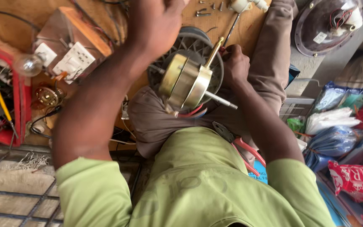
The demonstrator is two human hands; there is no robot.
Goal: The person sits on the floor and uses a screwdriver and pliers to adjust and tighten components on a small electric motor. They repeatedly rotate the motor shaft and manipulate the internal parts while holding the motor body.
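Note:
A gold-coloured fan motor [185,82] with a steel shaft [221,100] rests tilted on my lap, against a grey plastic fan grille [194,44]. Red and blue wires hang from under it. My right hand [234,65] is closed around a screwdriver [231,30] beside the motor's brass knob rod [213,52], and the thin shaft points away from me. My left hand [156,23] is raised above the motor and grille with its back to the camera, so its fingers are hidden.
Pliers with red handles [242,147] lie on my lap. A red tool tray [17,96] with screwdrivers, a bulb [28,65] and a switch-and-socket board [70,61] are at the left. Loose screws [203,12] lie on the wooden board. A round lamp housing [328,23] and plastic packets [341,126] are at the right.

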